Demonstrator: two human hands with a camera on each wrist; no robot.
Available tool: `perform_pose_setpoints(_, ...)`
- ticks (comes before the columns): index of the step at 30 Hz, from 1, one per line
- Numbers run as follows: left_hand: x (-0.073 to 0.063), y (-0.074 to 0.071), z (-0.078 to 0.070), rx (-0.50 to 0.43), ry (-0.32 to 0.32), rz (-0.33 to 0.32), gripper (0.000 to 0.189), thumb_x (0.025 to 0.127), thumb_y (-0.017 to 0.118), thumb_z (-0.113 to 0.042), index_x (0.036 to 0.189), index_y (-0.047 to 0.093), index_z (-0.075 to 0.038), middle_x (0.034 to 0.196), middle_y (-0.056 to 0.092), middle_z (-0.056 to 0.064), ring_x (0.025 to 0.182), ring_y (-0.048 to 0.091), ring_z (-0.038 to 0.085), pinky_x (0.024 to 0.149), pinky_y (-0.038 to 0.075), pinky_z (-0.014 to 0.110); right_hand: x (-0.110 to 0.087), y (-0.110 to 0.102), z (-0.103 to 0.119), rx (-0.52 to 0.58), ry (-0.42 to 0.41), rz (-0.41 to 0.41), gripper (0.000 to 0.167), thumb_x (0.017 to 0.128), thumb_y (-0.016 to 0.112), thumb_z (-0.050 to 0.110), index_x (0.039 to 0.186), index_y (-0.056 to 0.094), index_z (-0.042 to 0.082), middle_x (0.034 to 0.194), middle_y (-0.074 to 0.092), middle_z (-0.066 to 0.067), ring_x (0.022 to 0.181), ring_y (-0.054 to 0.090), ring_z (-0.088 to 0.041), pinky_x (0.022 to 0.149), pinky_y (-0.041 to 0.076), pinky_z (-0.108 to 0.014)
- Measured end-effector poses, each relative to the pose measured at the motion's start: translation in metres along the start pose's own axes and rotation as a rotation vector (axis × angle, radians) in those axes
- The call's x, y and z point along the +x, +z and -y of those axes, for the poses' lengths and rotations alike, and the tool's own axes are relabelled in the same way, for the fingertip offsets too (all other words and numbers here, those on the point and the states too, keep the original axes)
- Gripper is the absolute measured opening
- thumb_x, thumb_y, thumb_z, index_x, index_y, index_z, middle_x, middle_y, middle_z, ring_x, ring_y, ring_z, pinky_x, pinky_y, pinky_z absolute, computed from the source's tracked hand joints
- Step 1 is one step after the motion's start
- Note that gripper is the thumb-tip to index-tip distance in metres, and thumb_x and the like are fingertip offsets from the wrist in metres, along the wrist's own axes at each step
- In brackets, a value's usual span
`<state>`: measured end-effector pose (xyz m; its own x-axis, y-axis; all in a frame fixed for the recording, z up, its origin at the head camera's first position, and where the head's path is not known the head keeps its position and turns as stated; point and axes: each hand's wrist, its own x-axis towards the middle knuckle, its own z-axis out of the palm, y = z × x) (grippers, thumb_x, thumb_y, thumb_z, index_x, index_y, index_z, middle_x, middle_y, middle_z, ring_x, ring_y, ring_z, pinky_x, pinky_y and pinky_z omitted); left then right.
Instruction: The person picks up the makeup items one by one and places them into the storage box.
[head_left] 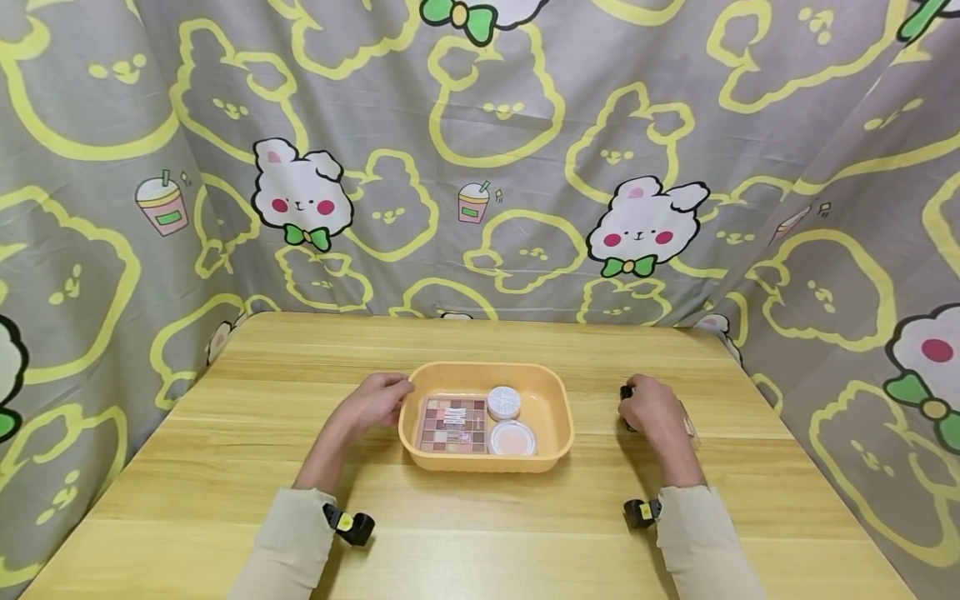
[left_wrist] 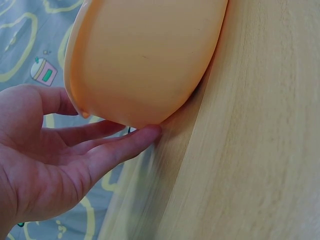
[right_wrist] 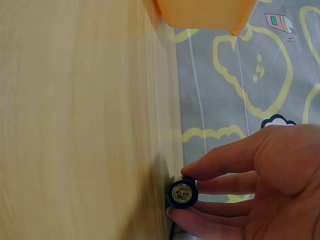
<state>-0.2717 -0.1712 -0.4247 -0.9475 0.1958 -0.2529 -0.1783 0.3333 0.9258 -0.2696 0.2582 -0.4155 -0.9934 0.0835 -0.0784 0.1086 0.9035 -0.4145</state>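
Note:
An orange plastic basket [head_left: 555,379] stands on the table. In it lie an eyeshadow palette [head_left: 452,437], a small round white case [head_left: 504,402] and a clear-lidded powder compact [head_left: 513,439]. At the basket's left end my left hand [head_left: 373,402] rests its fingers; in the left wrist view the fingers [left_wrist: 145,135] reach along its outer wall and rim. Right of the basket, my right hand [head_left: 651,408] pinches a black lipstick [right_wrist: 183,194] between thumb and fingers, close over the table. The lipstick's round labelled end faces the right wrist camera; its far part is hidden.
A small clear item [head_left: 689,427] shows partly behind my right hand on the wooden table [head_left: 480,533]. Grey curtains [head_left: 420,275] with yellow outlines and white bunnies close in the table's back and sides. Black cameras [head_left: 352,527] are strapped at both wrists.

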Motion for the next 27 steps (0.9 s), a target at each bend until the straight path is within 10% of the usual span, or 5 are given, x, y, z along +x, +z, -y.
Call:
perform_pose_setpoints(18,-0.002,0.0,0.0,0.002,-0.008,0.008,0.056,0.106,0.044,-0.022,0.152,0.036,0.008,0.139,0.056,0.027,0.12,0.062,0.029,0.09,0.059,0.038,-0.004,-0.005,0.008,0.055,-0.005,-0.035,0.058,0.085,0.054,0.006,0.14,0.049,-0.01,0.126,0.06,-0.035,0.096,0.061,-0.04,0.073,0.052,-0.042)
perform_pose_setpoints(27,-0.002,0.0,-0.001,0.005,-0.008,0.009,0.056,0.106,0.044,-0.023,0.152,0.036,0.008,0.141,0.054,0.027,0.122,0.06,0.029,0.094,0.057,0.041,-0.006,-0.015,0.018,0.091,-0.006,-0.015,0.06,0.088,0.059,0.01,0.143,0.045,-0.009,0.116,0.063,-0.034,0.072,0.056,-0.029,0.059,0.045,-0.034)
